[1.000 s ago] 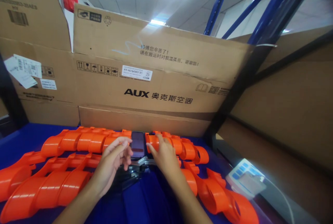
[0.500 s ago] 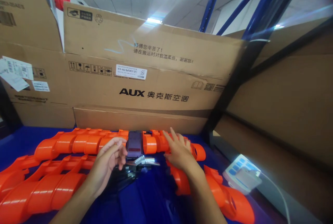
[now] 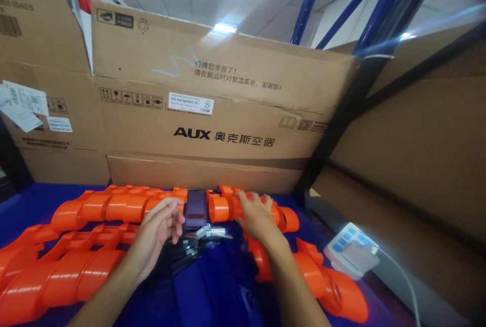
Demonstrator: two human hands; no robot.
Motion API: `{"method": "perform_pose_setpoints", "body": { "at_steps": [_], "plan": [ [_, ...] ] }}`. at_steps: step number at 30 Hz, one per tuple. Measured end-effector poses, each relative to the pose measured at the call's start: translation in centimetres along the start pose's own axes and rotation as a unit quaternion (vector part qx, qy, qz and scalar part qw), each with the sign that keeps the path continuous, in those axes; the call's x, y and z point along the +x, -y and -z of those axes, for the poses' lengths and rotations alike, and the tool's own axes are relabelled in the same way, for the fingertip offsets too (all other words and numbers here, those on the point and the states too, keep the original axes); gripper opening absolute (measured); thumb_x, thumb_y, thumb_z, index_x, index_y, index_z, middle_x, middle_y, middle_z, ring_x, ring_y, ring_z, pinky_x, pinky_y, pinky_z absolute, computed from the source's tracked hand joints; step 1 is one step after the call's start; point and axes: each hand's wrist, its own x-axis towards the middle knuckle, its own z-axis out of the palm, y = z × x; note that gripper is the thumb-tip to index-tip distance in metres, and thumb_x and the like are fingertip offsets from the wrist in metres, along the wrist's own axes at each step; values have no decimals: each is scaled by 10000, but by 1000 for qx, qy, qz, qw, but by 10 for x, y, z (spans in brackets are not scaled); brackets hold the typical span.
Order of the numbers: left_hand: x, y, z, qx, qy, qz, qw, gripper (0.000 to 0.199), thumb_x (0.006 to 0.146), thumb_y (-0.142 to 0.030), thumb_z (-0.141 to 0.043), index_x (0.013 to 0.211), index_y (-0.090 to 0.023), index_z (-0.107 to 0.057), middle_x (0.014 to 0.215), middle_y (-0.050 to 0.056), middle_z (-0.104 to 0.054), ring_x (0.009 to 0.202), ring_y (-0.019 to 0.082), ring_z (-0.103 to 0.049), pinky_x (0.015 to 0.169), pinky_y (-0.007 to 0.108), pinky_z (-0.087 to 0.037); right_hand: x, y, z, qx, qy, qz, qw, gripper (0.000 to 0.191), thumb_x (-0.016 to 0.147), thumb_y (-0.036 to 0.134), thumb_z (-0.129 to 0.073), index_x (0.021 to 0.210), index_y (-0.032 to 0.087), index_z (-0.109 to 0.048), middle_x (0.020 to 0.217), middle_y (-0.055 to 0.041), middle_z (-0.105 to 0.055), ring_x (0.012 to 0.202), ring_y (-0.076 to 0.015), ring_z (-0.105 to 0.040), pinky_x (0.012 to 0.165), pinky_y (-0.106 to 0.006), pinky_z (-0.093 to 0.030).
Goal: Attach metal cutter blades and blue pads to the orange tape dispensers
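Right of the phone [image 3: 196, 208], a row of orange pieces [image 3: 219, 209] stretches sideways, its long axis leading away from the phone. The right hand [image 3: 258, 218], the nearer one, bends spread fingers over it; any grip is hidden. Left of the phone, the left hand [image 3: 159, 233] curls half-open, seemingly empty.
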Motion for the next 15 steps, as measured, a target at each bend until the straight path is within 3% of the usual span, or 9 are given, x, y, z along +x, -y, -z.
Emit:
{"method": "perform_pose_setpoints", "body": {
  "at_steps": [6,15],
  "plan": [
    [-2,-3,-3,0,2,14,1000,278,883,-425,-691,1046,-202,-658,766,0,-642,572,127,-572,498,230,-442,0,1,-4,-9,7,17,1000,756,774,160,-639,1492,295,-441,1542,-94,-480,1337,-395,-363,1086,-622,-145],
    [-5,-6,-7,1,8,22,1000,265,900,-417,-671,1046,-197,-654,756,-8,-617,556,118,-550,501,230,-442,-1,2,3,-22,-6,11,1000,684,784,191,-652,1446,279,-504,1516,-118,-498,1258,-400,-403,1041,-614,-217]
  ]
}}
